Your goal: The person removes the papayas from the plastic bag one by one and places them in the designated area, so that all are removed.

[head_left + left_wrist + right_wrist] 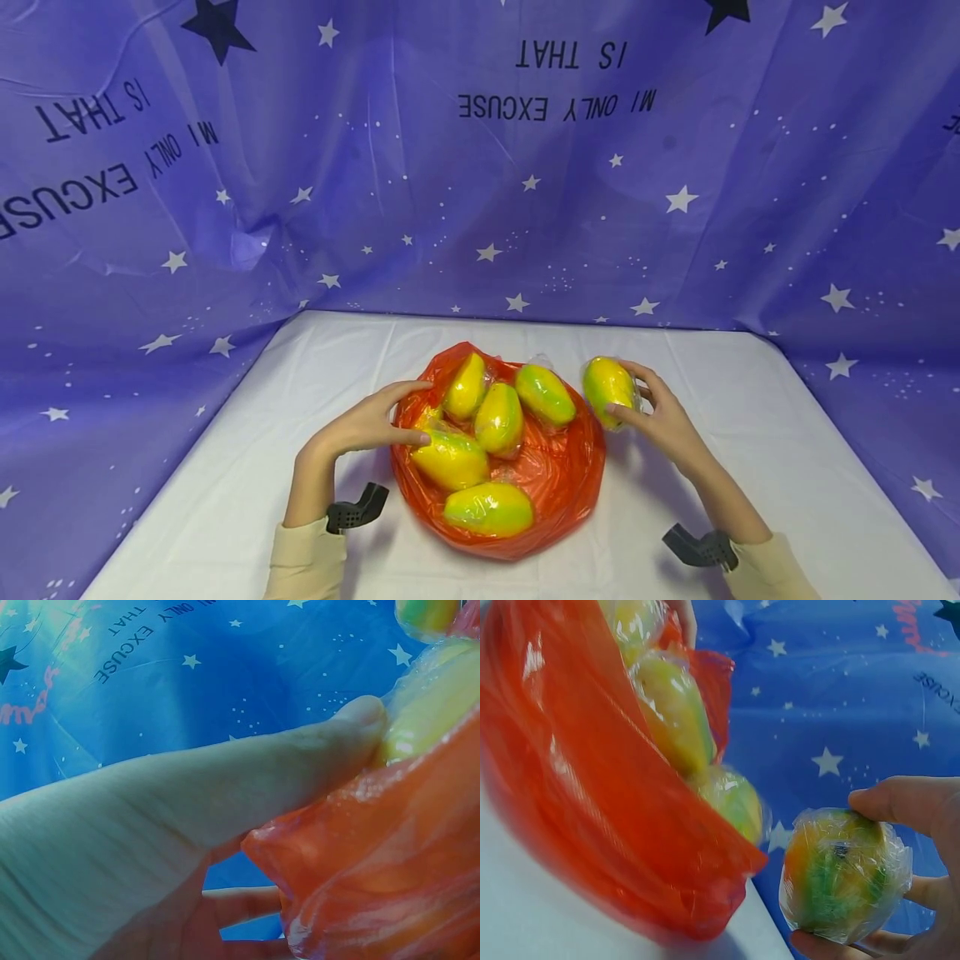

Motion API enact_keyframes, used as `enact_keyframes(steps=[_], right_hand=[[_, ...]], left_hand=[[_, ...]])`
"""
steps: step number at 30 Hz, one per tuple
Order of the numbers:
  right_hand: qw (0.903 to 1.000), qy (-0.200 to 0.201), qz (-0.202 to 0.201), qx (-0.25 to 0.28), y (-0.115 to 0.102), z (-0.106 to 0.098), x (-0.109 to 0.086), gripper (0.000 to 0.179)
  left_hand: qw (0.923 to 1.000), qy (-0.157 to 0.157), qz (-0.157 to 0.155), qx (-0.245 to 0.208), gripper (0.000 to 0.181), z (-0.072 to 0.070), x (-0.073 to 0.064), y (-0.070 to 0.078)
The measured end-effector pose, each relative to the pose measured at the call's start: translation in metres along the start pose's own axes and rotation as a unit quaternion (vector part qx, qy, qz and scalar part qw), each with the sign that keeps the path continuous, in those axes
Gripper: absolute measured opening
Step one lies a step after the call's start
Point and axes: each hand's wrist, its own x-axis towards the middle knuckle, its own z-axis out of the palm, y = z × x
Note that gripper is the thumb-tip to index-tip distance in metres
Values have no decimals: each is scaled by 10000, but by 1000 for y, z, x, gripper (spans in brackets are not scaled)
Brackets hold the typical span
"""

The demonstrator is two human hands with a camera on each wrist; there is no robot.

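Observation:
A red plastic bag lies spread on the table, holding several yellow-green papayas in clear wrap. At the bag's left side, my left hand holds the rim. Its thumb lies over the edge against a wrapped papaya, and in the left wrist view the other fingers reach the bag's outer side. Just right of the bag, my right hand grips another wrapped papaya between thumb and fingers. The right wrist view shows this papaya's blunt end, with green and orange patches and a dark spot.
A white cloth covers the table. Behind it and at both sides hangs a purple-blue curtain with stars and lettering. Dark wrist mounts sit on the left wrist and the right wrist. One papaya lies at the bag's near edge.

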Motion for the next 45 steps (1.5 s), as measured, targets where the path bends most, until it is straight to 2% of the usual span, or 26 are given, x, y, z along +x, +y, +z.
enact_keyframes(steps=[20,45], right_hand=[[9976,369,509,-284,28,-9,25,77],[9971,251,591,-400,47,-10,33,81]], left_hand=[[10000,-10,-30,-47,79,1,0,-1],[10000,-9,-27,-68,79,1,0,-1]])
